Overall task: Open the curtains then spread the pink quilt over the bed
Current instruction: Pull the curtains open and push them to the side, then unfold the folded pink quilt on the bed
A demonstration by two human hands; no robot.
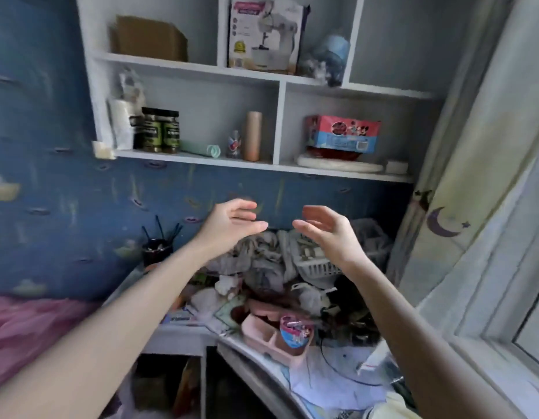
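Left hand [229, 222] and right hand [325, 228] hover apart, fingers [244, 207] loosely spread, empty; curtain [449, 207] hangs rightward.

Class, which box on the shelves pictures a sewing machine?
The tall white box standing on the upper shelf; the brown cardboard box left of it is plain, and the red-and-blue box below shows cartoon mice.

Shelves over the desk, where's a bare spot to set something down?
The top right compartment beside the blue bag looks bare. A small gap lies right of the cardboard, before the divider. The desk below is crowded with clothes, a basket and a pink tray.
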